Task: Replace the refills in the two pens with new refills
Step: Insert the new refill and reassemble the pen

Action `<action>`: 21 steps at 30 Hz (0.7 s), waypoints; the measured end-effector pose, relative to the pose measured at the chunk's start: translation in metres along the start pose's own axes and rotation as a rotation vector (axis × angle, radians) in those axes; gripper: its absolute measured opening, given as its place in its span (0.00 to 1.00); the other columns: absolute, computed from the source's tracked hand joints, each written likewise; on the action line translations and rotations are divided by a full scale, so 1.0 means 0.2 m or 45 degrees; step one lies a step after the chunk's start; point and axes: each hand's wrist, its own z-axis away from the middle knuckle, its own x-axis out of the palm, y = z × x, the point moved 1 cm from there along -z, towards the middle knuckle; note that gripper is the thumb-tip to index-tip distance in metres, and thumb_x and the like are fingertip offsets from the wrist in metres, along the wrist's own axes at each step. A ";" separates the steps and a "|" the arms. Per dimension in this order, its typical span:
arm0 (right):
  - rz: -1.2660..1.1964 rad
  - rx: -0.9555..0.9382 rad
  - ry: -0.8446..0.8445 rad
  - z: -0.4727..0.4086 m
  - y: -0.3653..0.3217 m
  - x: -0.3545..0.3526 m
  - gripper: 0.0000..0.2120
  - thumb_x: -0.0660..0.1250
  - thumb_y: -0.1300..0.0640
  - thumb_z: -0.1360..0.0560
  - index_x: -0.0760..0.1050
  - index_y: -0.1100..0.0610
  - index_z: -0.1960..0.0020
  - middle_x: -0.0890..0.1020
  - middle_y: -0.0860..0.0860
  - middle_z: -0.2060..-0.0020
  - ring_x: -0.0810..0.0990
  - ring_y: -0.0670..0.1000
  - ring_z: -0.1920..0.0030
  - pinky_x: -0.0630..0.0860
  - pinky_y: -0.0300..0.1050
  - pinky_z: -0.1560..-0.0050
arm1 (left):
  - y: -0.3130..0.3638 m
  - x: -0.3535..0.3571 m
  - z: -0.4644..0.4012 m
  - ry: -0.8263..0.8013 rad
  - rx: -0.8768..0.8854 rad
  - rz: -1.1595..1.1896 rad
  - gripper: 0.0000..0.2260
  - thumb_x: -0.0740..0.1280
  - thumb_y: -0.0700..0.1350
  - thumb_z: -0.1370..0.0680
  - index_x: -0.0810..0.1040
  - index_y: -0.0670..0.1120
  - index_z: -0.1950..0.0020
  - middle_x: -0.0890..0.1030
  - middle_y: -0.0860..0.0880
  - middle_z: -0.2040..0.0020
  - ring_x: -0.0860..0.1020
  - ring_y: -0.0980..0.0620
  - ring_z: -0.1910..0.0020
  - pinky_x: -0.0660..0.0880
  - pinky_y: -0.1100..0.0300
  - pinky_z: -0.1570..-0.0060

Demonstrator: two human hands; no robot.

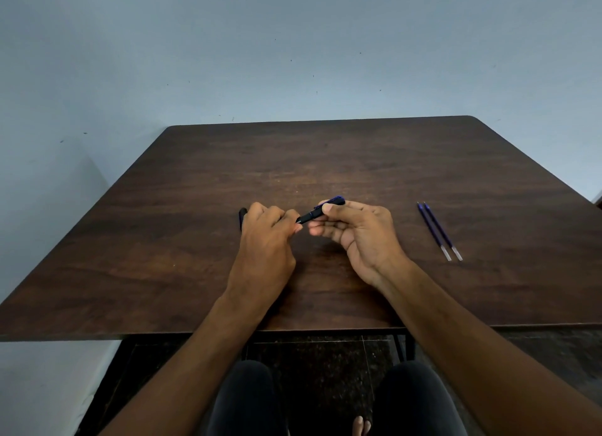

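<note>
Right hand (pixel 353 232) holds a dark pen (pixel 321 211) above the middle of the tabletop (pixel 358 162), thumb on top and fingers curled under the barrel; pen is tilted, tip end pointing left and toward the near edge, blue clip end sticking out past the fingers toward the far edge. Left hand (pixel 267 230) has its fingers curled with the fingertips (pixel 294 215) pinching at the pen's tip end, so both grips are closed on the same pen. Second pen (pixel 242 214) lies on the tabletop just left of the left hand, mostly hidden behind it; only a dark end shows. Two blue refills (pixel 438 229) lie side by side, touching or nearly so, toward the right edge, well apart from the hands, clear ends toward the near edge. Can't tell whether the held pen is unscrewed yet.
</note>
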 end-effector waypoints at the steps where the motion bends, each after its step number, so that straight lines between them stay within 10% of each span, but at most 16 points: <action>1: -0.002 -0.003 -0.007 0.00 0.00 0.00 0.05 0.69 0.68 0.24 0.83 0.69 0.56 0.84 0.67 0.61 0.86 0.62 0.61 0.83 0.48 0.58 | 0.00 0.00 0.00 0.003 -0.003 0.006 0.05 0.72 0.28 0.26 0.83 0.35 0.54 0.77 0.43 0.64 0.66 0.47 0.63 0.65 0.55 0.64; 21: -0.057 0.101 0.042 0.00 0.01 0.05 0.04 0.75 0.65 0.28 0.83 0.66 0.55 0.86 0.62 0.62 0.87 0.58 0.62 0.83 0.46 0.58 | 0.01 0.00 0.02 0.071 -0.031 0.023 0.07 0.69 0.43 0.20 0.84 0.40 0.51 0.78 0.46 0.63 0.69 0.48 0.62 0.70 0.50 0.62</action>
